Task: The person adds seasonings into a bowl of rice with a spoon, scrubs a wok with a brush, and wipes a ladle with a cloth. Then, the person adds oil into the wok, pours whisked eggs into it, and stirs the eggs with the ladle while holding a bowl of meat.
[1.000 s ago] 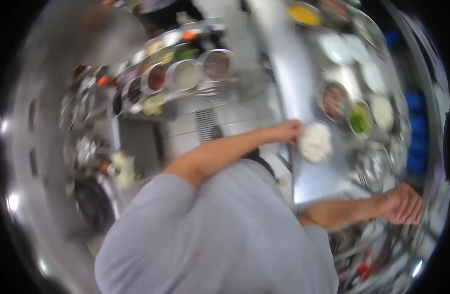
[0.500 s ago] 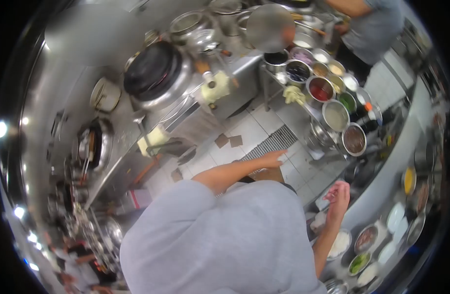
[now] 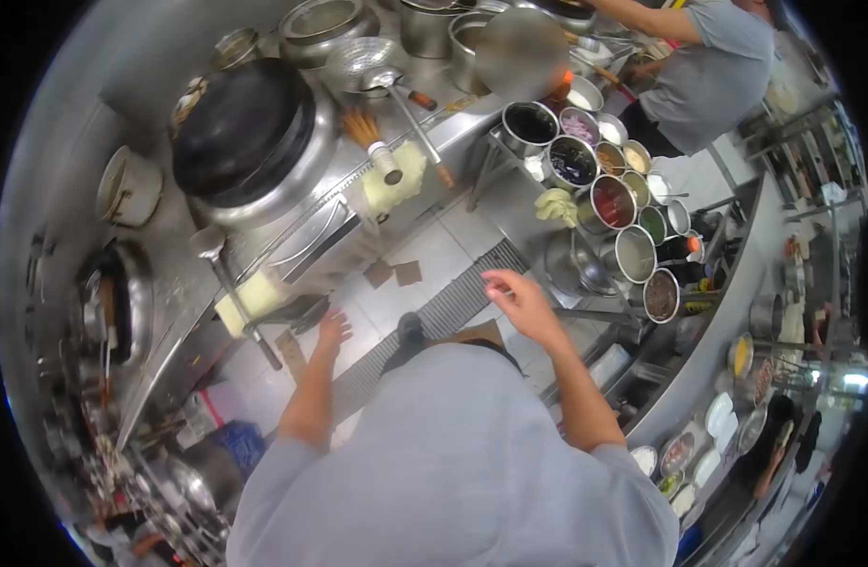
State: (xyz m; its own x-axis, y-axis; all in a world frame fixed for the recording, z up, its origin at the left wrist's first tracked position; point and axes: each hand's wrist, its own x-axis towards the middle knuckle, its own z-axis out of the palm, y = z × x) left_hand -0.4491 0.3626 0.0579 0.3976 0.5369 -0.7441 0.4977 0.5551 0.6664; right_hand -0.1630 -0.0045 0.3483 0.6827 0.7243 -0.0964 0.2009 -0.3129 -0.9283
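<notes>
My left hand (image 3: 335,328), its fingers apart and nothing in it, is over the floor in front of the stove counter. Nearest to it are a dark folded cloth (image 3: 305,313), a yellow cloth (image 3: 256,300) on the counter edge and a long-handled ladle (image 3: 228,280). In the middle, over the floor, my right hand (image 3: 519,300) is held out with its fingers loosely bent and apart. It appears to hold nothing. To its right stand several metal pots of sauces and ingredients, among them a pot of red sauce (image 3: 612,201).
A big black wok (image 3: 240,132) sits on the stove, beside a brush (image 3: 365,129) and a perforated strainer (image 3: 358,61). A co-worker (image 3: 708,71) stands at the back right. A floor drain grate (image 3: 462,288) runs across the tiles. Bowls of ingredients (image 3: 680,452) line the right counter.
My left hand has moved left, from across my body towards the stove counter. My right hand has come forward and left, away from the right counter. The whole view has shifted.
</notes>
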